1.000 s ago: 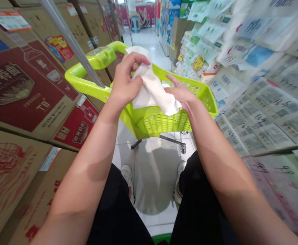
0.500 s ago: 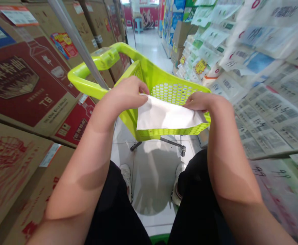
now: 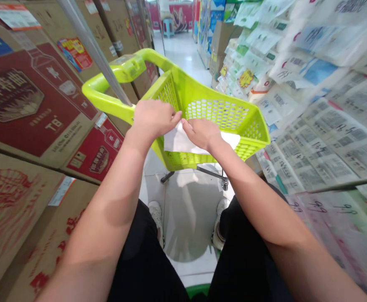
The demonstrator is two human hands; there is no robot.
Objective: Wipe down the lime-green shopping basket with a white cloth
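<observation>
A white cloth (image 3: pixel 174 141) hangs over the near rim of a lime-green shopping cart (image 3: pixel 199 82). My left hand (image 3: pixel 156 117) is closed at the cloth's upper left edge, thumb and fingers pinched together. Right beside it, my right hand (image 3: pixel 202 132) lies across the cloth, its thumb and fingers pinching the same edge. The two sets of fingertips nearly meet. My right hand hides the middle of the cloth, while its right corner shows beyond the wrist.
Stacked cardboard boxes (image 3: pixel 39 96) rise along the left, behind a grey metal pole (image 3: pixel 92 48). Packaged goods with handwritten prices (image 3: pixel 315 142) fill the right side. A tiled aisle (image 3: pixel 188 58) runs ahead to a blue stool (image 3: pixel 168 27).
My right hand has moved left from the cloth's right end to beside my left hand. The cloth's right part now hangs free of it, and the cart's right corner is uncovered.
</observation>
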